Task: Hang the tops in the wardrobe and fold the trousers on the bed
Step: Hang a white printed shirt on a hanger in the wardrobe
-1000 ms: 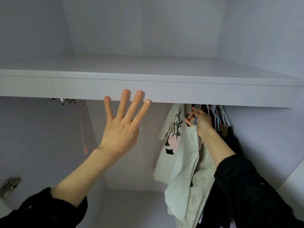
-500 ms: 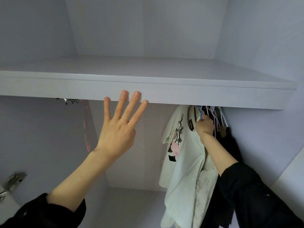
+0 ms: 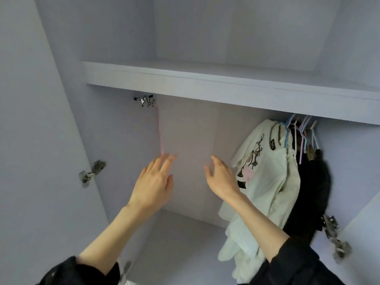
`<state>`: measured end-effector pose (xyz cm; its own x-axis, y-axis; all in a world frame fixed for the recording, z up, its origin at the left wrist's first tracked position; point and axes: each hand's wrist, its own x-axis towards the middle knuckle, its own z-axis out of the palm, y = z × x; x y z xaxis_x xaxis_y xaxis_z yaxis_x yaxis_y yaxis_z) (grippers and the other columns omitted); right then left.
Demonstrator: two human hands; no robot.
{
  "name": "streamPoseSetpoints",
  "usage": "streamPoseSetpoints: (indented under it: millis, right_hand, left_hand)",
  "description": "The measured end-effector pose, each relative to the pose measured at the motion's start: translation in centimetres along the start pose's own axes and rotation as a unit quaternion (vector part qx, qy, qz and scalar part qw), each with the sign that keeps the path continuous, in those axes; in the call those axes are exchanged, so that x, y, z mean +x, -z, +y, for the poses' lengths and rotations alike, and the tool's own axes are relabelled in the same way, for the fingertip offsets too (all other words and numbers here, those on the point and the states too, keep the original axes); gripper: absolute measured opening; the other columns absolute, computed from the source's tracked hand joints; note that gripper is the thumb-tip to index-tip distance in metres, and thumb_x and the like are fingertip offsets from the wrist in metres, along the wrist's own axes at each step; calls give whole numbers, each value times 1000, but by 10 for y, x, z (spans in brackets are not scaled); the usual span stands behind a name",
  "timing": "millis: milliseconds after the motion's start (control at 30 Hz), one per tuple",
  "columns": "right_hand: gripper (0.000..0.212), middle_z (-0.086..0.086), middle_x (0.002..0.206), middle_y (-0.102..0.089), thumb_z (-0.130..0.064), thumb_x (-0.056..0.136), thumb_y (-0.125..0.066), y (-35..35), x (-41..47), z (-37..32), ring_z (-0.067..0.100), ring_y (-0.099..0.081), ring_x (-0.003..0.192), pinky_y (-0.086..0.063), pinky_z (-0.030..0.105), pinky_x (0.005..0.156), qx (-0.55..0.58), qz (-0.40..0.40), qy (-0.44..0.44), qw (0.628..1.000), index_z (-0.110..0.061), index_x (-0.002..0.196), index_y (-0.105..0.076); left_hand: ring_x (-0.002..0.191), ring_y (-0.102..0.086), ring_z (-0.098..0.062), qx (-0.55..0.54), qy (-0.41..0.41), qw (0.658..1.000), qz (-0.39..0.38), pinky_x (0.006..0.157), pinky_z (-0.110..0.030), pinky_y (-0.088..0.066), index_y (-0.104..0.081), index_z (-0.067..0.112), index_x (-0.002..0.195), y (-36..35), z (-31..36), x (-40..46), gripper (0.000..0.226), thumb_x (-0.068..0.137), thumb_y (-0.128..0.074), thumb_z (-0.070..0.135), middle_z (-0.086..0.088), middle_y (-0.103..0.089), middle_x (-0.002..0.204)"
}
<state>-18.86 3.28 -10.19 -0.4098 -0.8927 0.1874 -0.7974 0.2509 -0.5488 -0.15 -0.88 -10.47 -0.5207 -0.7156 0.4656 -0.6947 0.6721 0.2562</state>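
A white printed top (image 3: 267, 171) hangs on a hanger at the right end of the wardrobe, under the shelf (image 3: 205, 87). Behind it hang another pale top and dark garments (image 3: 312, 186), on several coloured hangers (image 3: 298, 128). My left hand (image 3: 154, 182) is raised in the open wardrobe space with fingers loosely extended, holding nothing. My right hand (image 3: 222, 177) hovers just left of the white top, fingers relaxed, apart from the cloth. No trousers or bed are in view.
The wardrobe's left half holds no clothes; a metal rail bracket (image 3: 145, 100) sits under the shelf. Door hinges show at the left (image 3: 91, 171) and lower right (image 3: 335, 235). The open left door panel (image 3: 30, 140) fills the left side.
My right hand let go of the hanger by the rail and came down to the left. My left hand dropped from the shelf edge. The camera pulled back from the wardrobe.
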Motion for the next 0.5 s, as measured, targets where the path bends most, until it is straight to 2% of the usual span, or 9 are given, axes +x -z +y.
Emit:
streamPoseSetpoints:
  millis: [133,267,433,500]
  right_hand:
    - [40,6,128,-59,-26,98,-44,-43,-51,-62,25,-53,120,-38,32,98,27,-61,87,994,-12,135,-45]
    - [32,5,119,-65,-25,97,-47,-94,-121,-130,24,-59,110,-43,32,93,57,-160,188,967,-14,126,-56]
    - [26,0,110,-70,-27,95,-48,-151,-215,-235,21,-62,106,-46,32,91,78,-277,321,903,-20,116,-63]
    - [26,-1,110,-69,-27,96,-47,-174,-254,-279,21,-61,105,-46,32,91,83,-322,378,864,-20,117,-62]
  left_hand:
    - [128,-41,-24,-26,93,995,15,98,-34,-38,-37,18,141,27,-37,-89,49,93,-46,13,-1,-40,144]
    - [123,-48,-23,-15,209,976,54,94,-32,-41,-39,20,141,71,-71,-192,47,95,-47,20,1,-45,140]
    - [121,-48,-17,30,350,930,106,92,-28,-38,-38,22,140,136,-107,-324,45,96,-46,24,4,-47,137]
    - [120,-49,-20,48,408,903,125,93,-30,-39,-41,20,139,167,-122,-372,44,96,-47,22,2,-49,135]
